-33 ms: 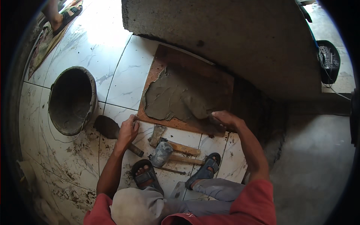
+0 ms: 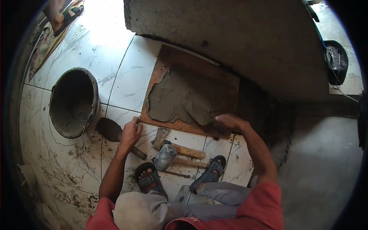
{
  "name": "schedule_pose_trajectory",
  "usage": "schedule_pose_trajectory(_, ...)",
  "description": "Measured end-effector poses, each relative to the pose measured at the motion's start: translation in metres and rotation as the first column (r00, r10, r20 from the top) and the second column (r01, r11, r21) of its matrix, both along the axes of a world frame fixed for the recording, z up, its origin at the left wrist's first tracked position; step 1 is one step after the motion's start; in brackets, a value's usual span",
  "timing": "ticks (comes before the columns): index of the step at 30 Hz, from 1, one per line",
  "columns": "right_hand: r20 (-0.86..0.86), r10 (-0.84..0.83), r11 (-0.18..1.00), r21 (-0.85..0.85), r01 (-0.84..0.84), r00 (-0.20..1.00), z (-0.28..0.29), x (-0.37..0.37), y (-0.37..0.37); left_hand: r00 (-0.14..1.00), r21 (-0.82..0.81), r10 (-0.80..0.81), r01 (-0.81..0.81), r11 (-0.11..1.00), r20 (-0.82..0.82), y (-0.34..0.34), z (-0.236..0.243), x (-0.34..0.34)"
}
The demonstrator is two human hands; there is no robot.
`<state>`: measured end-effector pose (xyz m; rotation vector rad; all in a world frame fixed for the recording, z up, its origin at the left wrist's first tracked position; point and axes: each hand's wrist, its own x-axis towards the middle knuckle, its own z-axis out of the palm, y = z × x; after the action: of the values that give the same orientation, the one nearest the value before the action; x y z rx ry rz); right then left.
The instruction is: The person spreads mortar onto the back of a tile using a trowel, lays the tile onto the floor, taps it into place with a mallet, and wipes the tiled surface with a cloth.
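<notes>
Left fingers (image 2: 135,121) pinch near-left corner of brown tile (image 2: 168,55); right fingers (image 2: 222,118) curled, apparently gripping caked trowel (image 2: 197,109). Tile presumably heavy, stiff, brittle; mortar (image 2: 165,99) soft, slippery. Best hold: bare edges.

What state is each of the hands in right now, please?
Left hand: closed, gripping the near left corner of the brown slab.
Right hand: closed, apparently around the handle of a mortar-smeared trowel.

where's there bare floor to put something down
White tile between the bucket and the brown board looks free, and so does more beyond the bucket, toward the patterned cloth. Crowded: below the board, among the trowel, mallet, wooden-handled tool, thin rod and wearer's sandals.
</notes>
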<state>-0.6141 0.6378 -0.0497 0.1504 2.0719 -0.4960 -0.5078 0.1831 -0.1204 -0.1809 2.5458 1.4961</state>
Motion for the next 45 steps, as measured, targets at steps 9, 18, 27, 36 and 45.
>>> schedule_pose_trajectory(9,-0.200,0.430,0.878,0.319,-0.357,0.880,0.025,0.019,-0.009,0.998,-0.069,-0.004,0.009,0.998,0.059,-0.005,0.009,0.002)
schedule_pose_trajectory(18,-0.022,-0.236,0.963,0.130,0.237,0.971,0.029,0.002,0.025,0.998,-0.072,-0.028,0.031,0.997,0.047,-0.007,0.003,0.001)
schedule_pose_trajectory(27,-0.179,0.398,0.831,0.486,-0.271,0.900,0.039,0.037,0.054,0.997,-0.075,-0.046,0.051,0.996,0.067,-0.006,0.001,0.003)
schedule_pose_trajectory(36,-0.376,0.349,0.896,0.402,-0.188,0.859,0.047,-0.075,0.117,0.959,-0.241,-0.277,0.254,0.937,-0.065,0.000,-0.008,0.002)
schedule_pose_trajectory(45,0.110,0.157,0.981,0.099,-0.168,0.982,0.032,-0.069,0.130,0.862,-0.249,-0.410,0.485,0.838,0.297,-0.008,0.023,-0.017)
